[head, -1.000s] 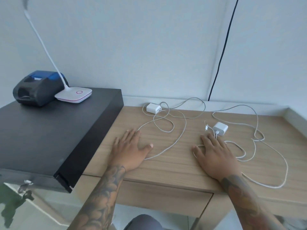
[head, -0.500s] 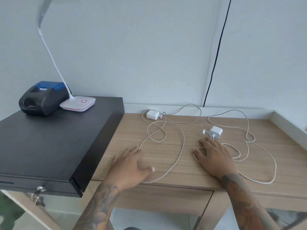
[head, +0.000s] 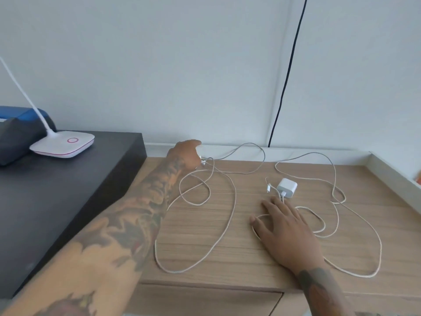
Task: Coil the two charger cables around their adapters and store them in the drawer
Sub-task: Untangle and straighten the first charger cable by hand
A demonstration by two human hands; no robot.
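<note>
At the upper middle of the frame the left hand [head: 185,153] curls over 1 adapter, mostly hidden, its cable [head: 230,215] looping across the tabletop [head: 227,265]. The right hand [head: 288,226] lies flat, fingers straight, on the second cable [head: 373,236], just below the second adapter [head: 287,187]. The drawer [head: 205,299] at bottom is closed.

Far white square adapter [head: 200,158]: mostly hidden under hand, cord [head: 230,215] loose.
Near white square adapter [head: 287,187]: flat on desk, thin white cable [head: 373,233] uncoiled.

White adapter [head: 287,187] and white cables [head: 230,215] on light woodgrain desk [head: 262,265]; black cabinet [head: 57,197].
</note>
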